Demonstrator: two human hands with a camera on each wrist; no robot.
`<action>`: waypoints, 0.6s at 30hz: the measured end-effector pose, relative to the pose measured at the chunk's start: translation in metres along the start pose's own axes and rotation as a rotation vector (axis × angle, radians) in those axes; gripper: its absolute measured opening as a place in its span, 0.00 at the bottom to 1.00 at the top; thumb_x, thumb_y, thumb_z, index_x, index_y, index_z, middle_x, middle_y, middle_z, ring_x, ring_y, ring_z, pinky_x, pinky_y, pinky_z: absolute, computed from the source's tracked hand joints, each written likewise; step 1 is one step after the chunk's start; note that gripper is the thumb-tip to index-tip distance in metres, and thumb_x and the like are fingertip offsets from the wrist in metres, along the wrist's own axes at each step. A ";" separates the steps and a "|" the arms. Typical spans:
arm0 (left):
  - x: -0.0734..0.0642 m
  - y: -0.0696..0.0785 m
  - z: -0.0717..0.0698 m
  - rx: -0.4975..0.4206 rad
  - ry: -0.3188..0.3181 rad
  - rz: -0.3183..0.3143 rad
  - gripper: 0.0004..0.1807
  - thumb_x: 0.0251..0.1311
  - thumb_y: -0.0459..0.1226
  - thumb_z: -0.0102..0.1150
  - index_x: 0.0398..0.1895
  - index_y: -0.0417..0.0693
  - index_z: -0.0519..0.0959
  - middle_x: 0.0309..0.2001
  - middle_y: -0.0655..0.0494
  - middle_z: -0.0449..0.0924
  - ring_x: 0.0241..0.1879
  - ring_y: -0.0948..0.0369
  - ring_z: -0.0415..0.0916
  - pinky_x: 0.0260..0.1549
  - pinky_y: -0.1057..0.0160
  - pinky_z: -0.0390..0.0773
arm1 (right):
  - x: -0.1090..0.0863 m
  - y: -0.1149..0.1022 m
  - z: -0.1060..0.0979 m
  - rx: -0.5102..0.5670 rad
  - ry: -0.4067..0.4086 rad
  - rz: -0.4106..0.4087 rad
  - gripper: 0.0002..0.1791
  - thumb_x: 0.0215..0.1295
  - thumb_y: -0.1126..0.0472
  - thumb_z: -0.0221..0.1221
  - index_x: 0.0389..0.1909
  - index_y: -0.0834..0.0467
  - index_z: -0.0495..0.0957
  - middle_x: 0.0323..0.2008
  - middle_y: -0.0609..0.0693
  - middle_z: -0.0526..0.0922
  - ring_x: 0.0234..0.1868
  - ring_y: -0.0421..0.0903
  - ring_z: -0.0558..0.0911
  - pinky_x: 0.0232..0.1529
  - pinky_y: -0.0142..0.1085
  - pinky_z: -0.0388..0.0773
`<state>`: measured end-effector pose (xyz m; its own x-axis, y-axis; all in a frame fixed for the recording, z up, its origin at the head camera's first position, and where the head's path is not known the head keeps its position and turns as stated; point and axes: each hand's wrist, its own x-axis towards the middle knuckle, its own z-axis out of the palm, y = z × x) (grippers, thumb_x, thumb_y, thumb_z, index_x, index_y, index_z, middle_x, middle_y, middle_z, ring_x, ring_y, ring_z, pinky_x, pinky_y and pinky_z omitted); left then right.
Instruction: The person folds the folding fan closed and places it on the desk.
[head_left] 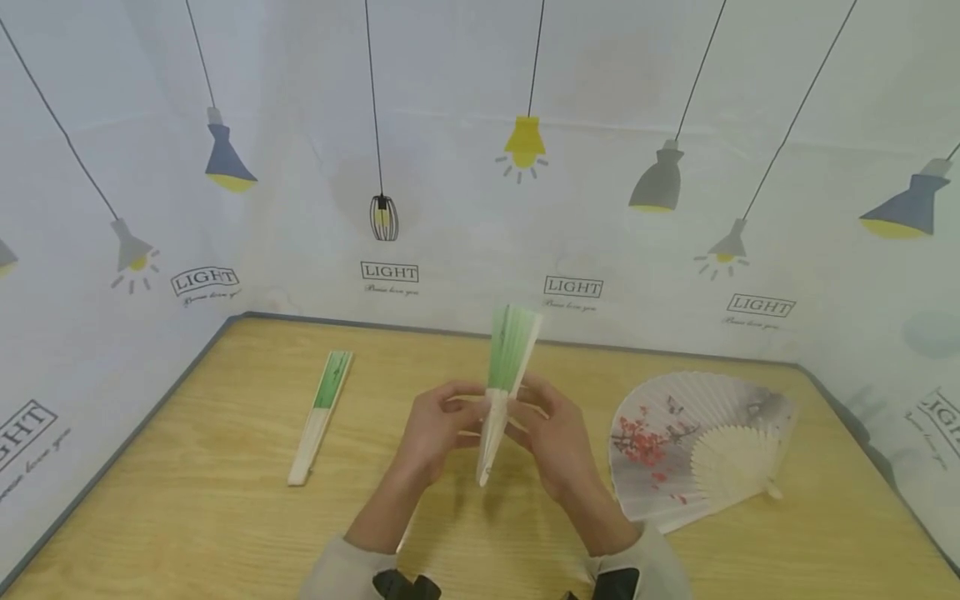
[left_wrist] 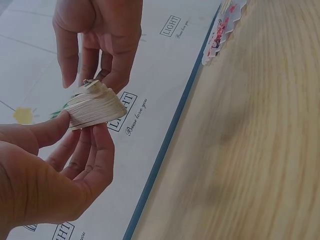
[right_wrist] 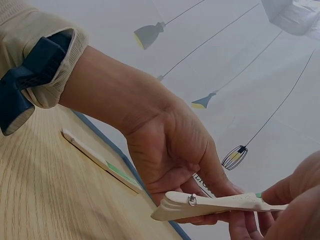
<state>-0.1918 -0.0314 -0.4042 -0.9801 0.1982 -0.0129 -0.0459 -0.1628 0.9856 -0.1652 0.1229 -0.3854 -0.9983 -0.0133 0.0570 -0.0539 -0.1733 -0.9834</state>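
Note:
A green folding fan with pale ribs stands tilted above the table, its leaf slightly spread and pointing away. My left hand pinches its ribs from the left, thumb on one face and fingers on the other. From the opposite side, my right hand holds the same ribs between thumb and fingers. The fan's rib ends face the left wrist camera, while the metal pivot ring shows in the right wrist view.
Left of the hands lies a folded green fan. To the right, a spread fan with red blossoms lies near the right forearm. The wooden table is bordered by a white lamp-printed backdrop at the back and sides.

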 end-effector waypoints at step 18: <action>0.000 0.000 -0.001 0.014 -0.015 -0.014 0.16 0.62 0.34 0.61 0.51 0.34 0.77 0.36 0.42 0.83 0.29 0.55 0.81 0.35 0.50 0.84 | -0.002 0.000 0.004 -0.051 -0.022 -0.038 0.23 0.68 0.71 0.52 0.64 0.61 0.70 0.50 0.64 0.74 0.55 0.56 0.76 0.54 0.44 0.77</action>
<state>-0.1917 -0.0326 -0.4045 -0.9763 0.2152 -0.0243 -0.0568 -0.1461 0.9876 -0.1633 0.1192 -0.3852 -0.9948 -0.0293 0.0976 -0.0933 -0.1240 -0.9879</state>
